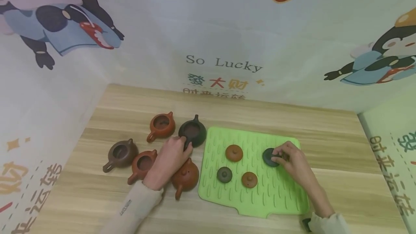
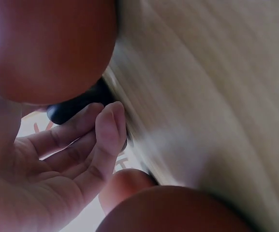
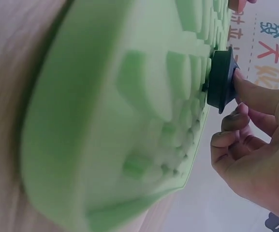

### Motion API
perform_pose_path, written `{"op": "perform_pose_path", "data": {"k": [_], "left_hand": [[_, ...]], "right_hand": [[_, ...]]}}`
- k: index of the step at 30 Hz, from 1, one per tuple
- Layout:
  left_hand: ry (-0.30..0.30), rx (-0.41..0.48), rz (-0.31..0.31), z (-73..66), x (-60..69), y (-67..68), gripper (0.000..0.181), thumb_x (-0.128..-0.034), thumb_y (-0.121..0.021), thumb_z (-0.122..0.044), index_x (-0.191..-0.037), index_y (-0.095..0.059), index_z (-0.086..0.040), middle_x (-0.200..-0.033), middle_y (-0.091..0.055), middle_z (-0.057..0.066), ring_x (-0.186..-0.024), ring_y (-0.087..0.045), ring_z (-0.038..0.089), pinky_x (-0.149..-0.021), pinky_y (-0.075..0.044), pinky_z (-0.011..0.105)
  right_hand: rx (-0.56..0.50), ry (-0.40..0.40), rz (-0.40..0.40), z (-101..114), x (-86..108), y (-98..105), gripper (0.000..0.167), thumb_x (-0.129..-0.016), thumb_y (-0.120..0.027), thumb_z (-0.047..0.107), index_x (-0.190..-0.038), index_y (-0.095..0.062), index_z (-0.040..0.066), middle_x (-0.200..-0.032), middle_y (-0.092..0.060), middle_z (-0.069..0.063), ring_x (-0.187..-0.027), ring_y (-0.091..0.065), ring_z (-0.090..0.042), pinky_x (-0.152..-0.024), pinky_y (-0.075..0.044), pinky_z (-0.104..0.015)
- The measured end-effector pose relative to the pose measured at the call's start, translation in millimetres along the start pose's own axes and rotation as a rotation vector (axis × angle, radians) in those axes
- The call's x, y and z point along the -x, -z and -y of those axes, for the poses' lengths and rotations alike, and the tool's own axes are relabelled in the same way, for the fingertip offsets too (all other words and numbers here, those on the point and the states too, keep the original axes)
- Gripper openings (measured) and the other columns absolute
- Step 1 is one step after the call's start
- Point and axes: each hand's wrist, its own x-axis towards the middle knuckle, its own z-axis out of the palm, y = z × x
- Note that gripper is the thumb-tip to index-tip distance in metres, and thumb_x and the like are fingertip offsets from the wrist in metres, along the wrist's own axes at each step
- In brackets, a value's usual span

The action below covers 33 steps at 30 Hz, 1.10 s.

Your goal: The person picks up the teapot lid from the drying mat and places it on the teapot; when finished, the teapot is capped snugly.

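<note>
Head: soft even lt, fairly bright, slight haze, greenish cast at R | L wrist: dim, near pot (image 2: 47, 50) blurry w/ pale sheen at L edge, tabletop (image 2: 207, 96) soft | R wrist: brighter, mat's (image 3: 105, 125) near edge out of focus

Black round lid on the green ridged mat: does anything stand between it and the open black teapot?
Yes: the reddish-brown round lid lies on the mat, roughly along the line from black lid to black teapot. Nothing visible covers the teapot's top; the left hand is at its near side.
</note>
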Motion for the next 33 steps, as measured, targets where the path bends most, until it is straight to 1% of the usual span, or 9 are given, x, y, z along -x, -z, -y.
{"op": "perform_pose_path", "data": {"k": [8, 17, 18, 20, 22, 24, 27, 29, 33], "left_hand": [[0.005, 0.018, -0.021, -0.7, 1.3, -0.3, 0.028, -0.103, -0.068, -0.025, -0.078, -0.065, -0.011, -0.069, -0.059, 0.003, -0.059, -0.058, 0.02, -0.052, -0.047, 0.036], [0.008, 0.021, -0.027, -0.3, 1.0, -2.3, 0.029, -0.1032, -0.067, -0.025, -0.079, -0.066, -0.01, -0.068, -0.059, 0.004, -0.057, -0.058, 0.02, -0.05, -0.047, 0.037], [0.004, 0.027, -0.033, -1.7, 1.3, -0.6, 0.029, -0.1027, -0.067, -0.024, -0.078, -0.065, -0.01, -0.068, -0.059, 0.004, -0.057, -0.057, 0.02, -0.049, -0.046, 0.037], [-0.003, 0.045, -0.035, -11.8, 3.0, 13.3, 0.028, -0.1027, -0.067, -0.022, -0.079, -0.066, -0.007, -0.069, -0.061, 0.007, -0.058, -0.06, 0.022, -0.051, -0.048, 0.039], [-0.004, 0.049, -0.04, -15.6, 4.0, 17.3, 0.028, -0.1024, -0.066, -0.022, -0.079, -0.066, -0.006, -0.069, -0.061, 0.008, -0.057, -0.06, 0.023, -0.05, -0.047, 0.04], [0.004, 0.057, -0.033, -22.5, 4.9, 26.8, 0.028, -0.1018, -0.067, -0.021, -0.079, -0.067, -0.006, -0.069, -0.061, 0.008, -0.058, -0.06, 0.022, -0.05, -0.048, 0.04], [0.017, 0.055, -0.024, -22.1, 4.1, 26.2, 0.028, -0.1013, -0.068, -0.022, -0.078, -0.066, -0.008, -0.067, -0.059, 0.005, -0.056, -0.056, 0.018, -0.049, -0.046, 0.038], [0.019, 0.072, -0.019, -26.3, 4.3, 33.8, 0.028, -0.1012, -0.068, -0.021, -0.078, -0.066, -0.007, -0.067, -0.059, 0.006, -0.056, -0.057, 0.019, -0.049, -0.047, 0.038], [0.017, 0.08, -0.024, -28.6, 4.2, 37.4, 0.028, -0.1011, -0.069, -0.02, -0.077, -0.066, -0.006, -0.067, -0.059, 0.007, -0.056, -0.057, 0.019, -0.049, -0.048, 0.039]], "right_hand": [[-0.008, 0.054, -0.028, 18.7, -12.0, -4.8, 0.016, -0.084, -0.089, -0.005, -0.09, -0.078, 0.004, -0.088, -0.061, 0.005, -0.077, -0.046, -0.006, -0.066, -0.04, -0.022], [-0.022, 0.105, 0.012, 48.3, -38.3, -13.7, 0.015, -0.084, -0.091, -0.003, -0.091, -0.08, 0.003, -0.087, -0.06, 0.004, -0.078, -0.052, -0.014, -0.069, -0.044, -0.025], [-0.028, 0.109, 0.02, 50.7, -40.6, -15.1, 0.014, -0.084, -0.091, -0.003, -0.091, -0.08, 0.003, -0.086, -0.061, 0.003, -0.078, -0.052, -0.014, -0.069, -0.044, -0.025], [-0.038, 0.111, 0.034, 55.1, -45.2, -17.7, 0.014, -0.084, -0.09, -0.003, -0.091, -0.08, 0.003, -0.086, -0.061, 0.003, -0.078, -0.052, -0.016, -0.069, -0.043, -0.025], [-0.048, 0.107, 0.051, 59.1, -48.6, -19.5, 0.012, -0.085, -0.09, -0.002, -0.092, -0.08, 0.003, -0.086, -0.061, 0.002, -0.078, -0.052, -0.016, -0.069, -0.042, -0.025], [-0.053, 0.1, 0.066, 62.3, -51.2, -21.6, 0.012, -0.086, -0.09, -0.001, -0.092, -0.08, 0.003, -0.086, -0.06, 0.002, -0.078, -0.05, -0.015, -0.069, -0.042, -0.025], [-0.053, 0.105, 0.073, 66.6, -54.4, -25.1, 0.012, -0.086, -0.09, -0.001, -0.091, -0.08, 0.004, -0.086, -0.06, 0.002, -0.077, -0.05, -0.014, -0.069, -0.041, -0.025], [-0.051, 0.113, 0.073, 68.6, -56.5, -27.5, 0.013, -0.085, -0.091, 0.0, -0.09, -0.08, 0.005, -0.086, -0.06, 0.002, -0.077, -0.05, -0.014, -0.069, -0.041, -0.025], [-0.056, 0.126, 0.075, 72.2, -61.1, -32.3, 0.012, -0.085, -0.091, 0.001, -0.09, -0.08, 0.005, -0.085, -0.06, 0.002, -0.077, -0.05, -0.015, -0.069, -0.041, -0.025]]}}
